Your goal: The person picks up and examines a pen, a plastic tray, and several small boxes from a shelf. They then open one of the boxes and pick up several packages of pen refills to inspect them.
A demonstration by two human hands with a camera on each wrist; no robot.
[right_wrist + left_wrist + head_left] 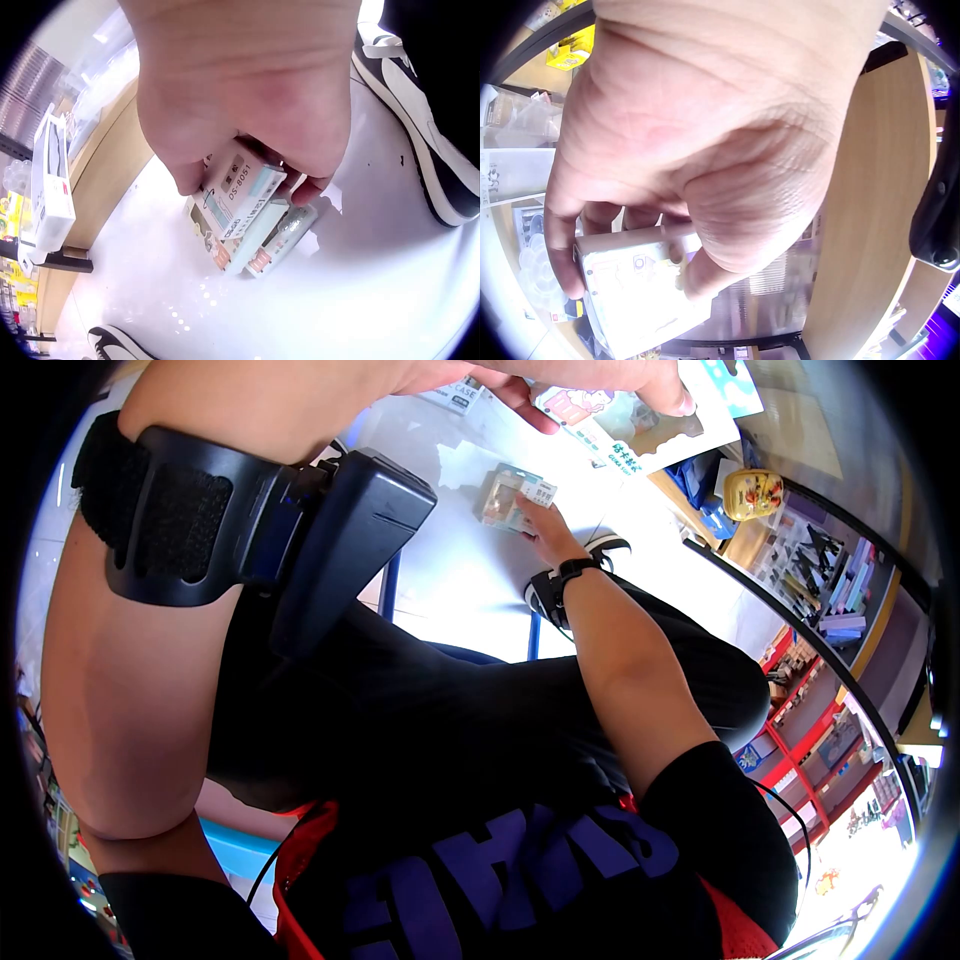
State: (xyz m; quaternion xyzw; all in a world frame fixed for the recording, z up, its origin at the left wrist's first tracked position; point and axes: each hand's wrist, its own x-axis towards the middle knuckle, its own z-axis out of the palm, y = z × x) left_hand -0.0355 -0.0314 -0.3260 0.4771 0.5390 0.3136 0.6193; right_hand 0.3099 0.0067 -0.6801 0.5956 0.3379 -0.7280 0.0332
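Observation:
In the head view, my left hand (600, 374) reaches across the top and grips a white printed box (632, 432). The left wrist view shows the left hand (697, 142) over that white box (641, 296), thumb on one side and fingers on the other. Lower down, my right hand (552, 536) holds small boxes (512, 498) above the pale floor. Seen from the right wrist, the right hand (247, 112) pinches a box marked DS-8051 (238, 187), with more pastel boxes (279, 238) directly beneath it; whether these are gripped too, I cannot tell.
Shoes (409, 112) stand on the glossy floor (360, 300). A wooden shelf edge (112, 169) runs along the left in the right wrist view, beside a white package (54, 199). Red shelving (815, 765) and a yellow container (752, 494) are at the head view's right.

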